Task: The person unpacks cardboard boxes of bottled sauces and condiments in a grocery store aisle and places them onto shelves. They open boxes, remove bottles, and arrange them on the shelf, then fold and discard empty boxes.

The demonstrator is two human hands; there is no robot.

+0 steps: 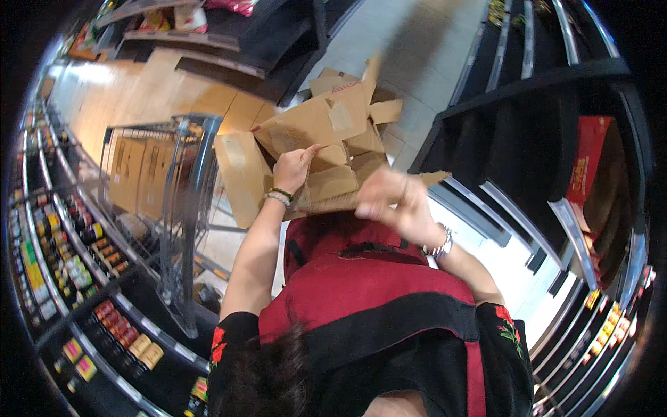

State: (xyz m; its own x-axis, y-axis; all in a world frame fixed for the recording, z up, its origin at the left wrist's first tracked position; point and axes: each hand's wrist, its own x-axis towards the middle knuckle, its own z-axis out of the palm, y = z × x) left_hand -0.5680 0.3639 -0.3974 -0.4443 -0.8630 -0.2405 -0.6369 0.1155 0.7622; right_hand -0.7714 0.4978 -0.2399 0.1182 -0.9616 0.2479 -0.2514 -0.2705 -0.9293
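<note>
In front of my red apron [365, 271] is a pile of opened cardboard boxes [307, 117] with flaps sticking out at several angles. My left hand [292, 169] grips a cardboard flap in the nearer part of the pile, thumb up along its edge. My right hand [398, 200] is motion-blurred over the near right corner of the cardboard. Its fingers look curled, but whether they hold anything is too blurred to tell. Printed red marks and a strip of tape show on the upper panel.
A wire shopping cart [190, 156] stands to my left with closed cartons [140, 174] in it. Shelves of bottles and jars [68, 245] run along the far left. Dark shelving [521, 135] rises on the right, with a red box [589, 156] on it. Tiled floor [417, 68] stretches ahead.
</note>
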